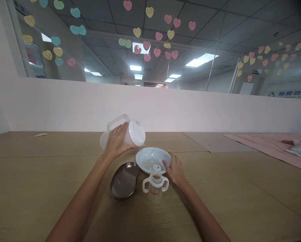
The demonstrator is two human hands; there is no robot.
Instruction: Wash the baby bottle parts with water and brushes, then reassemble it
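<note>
My left hand [117,141] grips a translucent white plastic pitcher [132,131] with a handle and lid, tilted on its side above the table, its lid end over a white bowl [146,155]. A thin stream runs from the pitcher into the bowl. My right hand [175,169] rests on the bowl's right rim and something small and yellow shows by its fingers. In front of the bowl stands a clear baby bottle [155,184] with two white handles and an open top. A kidney-shaped metal tray [124,180] lies left of the bottle.
The wooden table [51,174] runs to a low white wall [64,107] with glass above. A pink cloth [268,144] with a small bundle [300,148] lies far right, beside a brown mat [205,141]. A small pale scrap [40,134] lies far left.
</note>
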